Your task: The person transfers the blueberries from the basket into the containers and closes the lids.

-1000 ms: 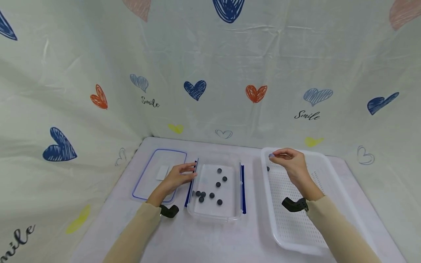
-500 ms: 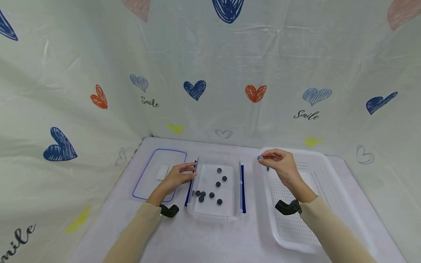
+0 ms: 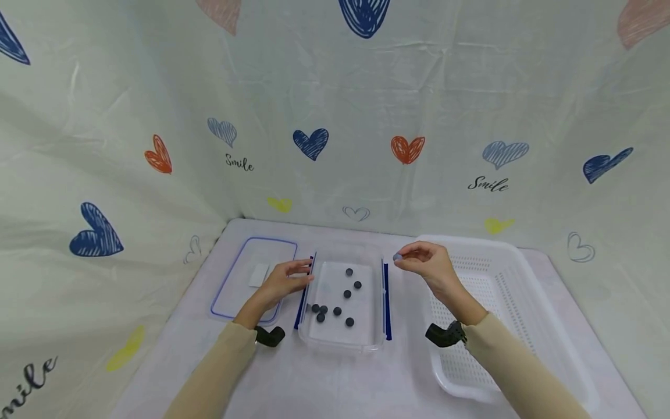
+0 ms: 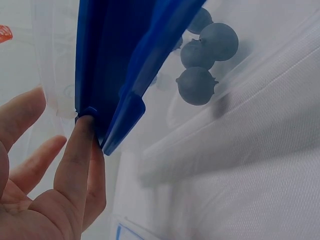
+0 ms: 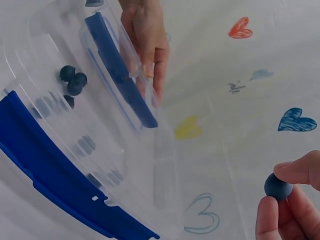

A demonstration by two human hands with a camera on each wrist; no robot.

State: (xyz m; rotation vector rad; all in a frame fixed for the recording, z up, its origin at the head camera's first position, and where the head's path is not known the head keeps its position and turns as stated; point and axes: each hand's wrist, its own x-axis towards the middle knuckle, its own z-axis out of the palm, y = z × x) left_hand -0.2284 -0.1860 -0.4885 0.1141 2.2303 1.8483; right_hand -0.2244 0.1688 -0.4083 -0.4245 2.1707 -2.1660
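My right hand [image 3: 431, 266] pinches one blueberry [image 5: 278, 187] between thumb and fingertips, just right of and above the clear plastic box [image 3: 340, 348]. In the box lie several dark blueberries [image 3: 349, 322], some grouped at its left side and others scattered. My left hand [image 3: 285, 280] rests with fairly straight fingers at the box's left wall. In the left wrist view its fingertips touch the blue latch [image 4: 117, 60], which hangs unfastened. The other blue latch [image 5: 65, 170], on the box's right side, is also swung down.
A white perforated basket [image 3: 442, 372] stands on the right of the table, under my right forearm. A clear lid with a blue seal [image 3: 272, 250] lies flat left of the box, partly behind my left hand. A heart-printed sheet [image 3: 361, 105] hangs behind the table.
My right hand has moved left from over the basket toward the box, carrying the blueberry. My left hand and the box have stayed put.
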